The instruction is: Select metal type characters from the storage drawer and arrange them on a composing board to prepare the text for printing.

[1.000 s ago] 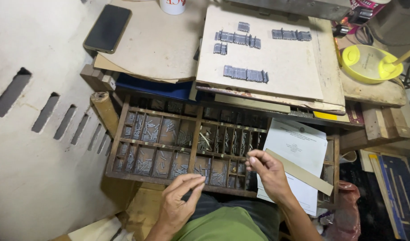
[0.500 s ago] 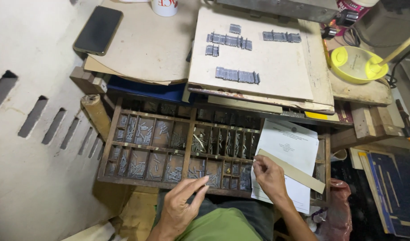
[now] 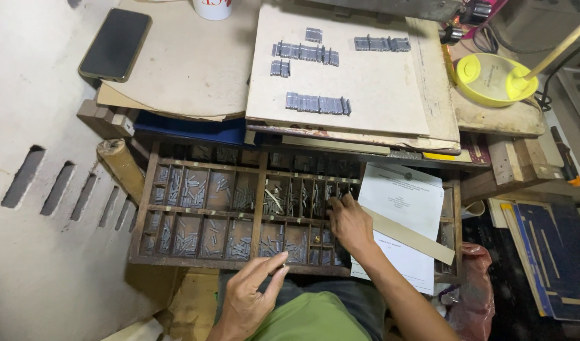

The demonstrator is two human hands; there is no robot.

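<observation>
At six o'clock: wooden type case (image 3: 258,218), compartments stocked with metal sorts. Right hand (image 3: 350,224) reaches in, fingers curled among sorts. Left hand (image 3: 255,293) pinches small pieces. Four set rows (image 3: 318,104) done on board (image 3: 378,88) at twelve o'clock; more apparently remains.

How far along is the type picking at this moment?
Done: four short rows of metal type stand on the board. In hand: the right hand reaches into the wooden type case, while the left hand pinches something small at its front rail. The case compartments remain well stocked.
</observation>
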